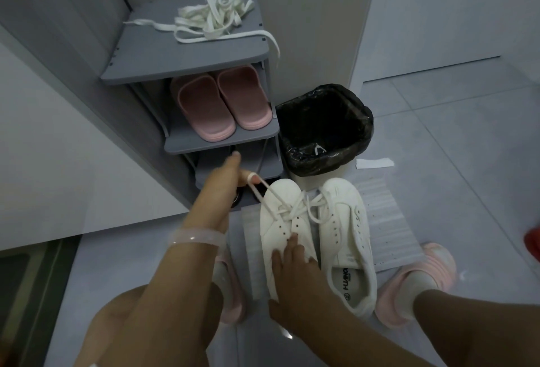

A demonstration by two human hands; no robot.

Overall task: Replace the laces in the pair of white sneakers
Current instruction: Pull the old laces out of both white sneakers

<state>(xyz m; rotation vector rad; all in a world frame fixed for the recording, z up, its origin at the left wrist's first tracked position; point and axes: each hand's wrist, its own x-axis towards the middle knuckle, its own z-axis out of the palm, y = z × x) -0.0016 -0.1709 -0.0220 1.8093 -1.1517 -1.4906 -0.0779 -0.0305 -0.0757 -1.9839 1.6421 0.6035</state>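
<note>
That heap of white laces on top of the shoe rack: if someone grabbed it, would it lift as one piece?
Probably not neatly. The heap of laces looks limp and tangled, so it would likely sag and trail. One end already droops over the shoe rack edge. It looks light.

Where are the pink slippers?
In the head view, the pink slippers sit side by side on the middle shelf of the grey shoe rack, under the top shelf with the loose laces, left of the black-lined bin.
</note>
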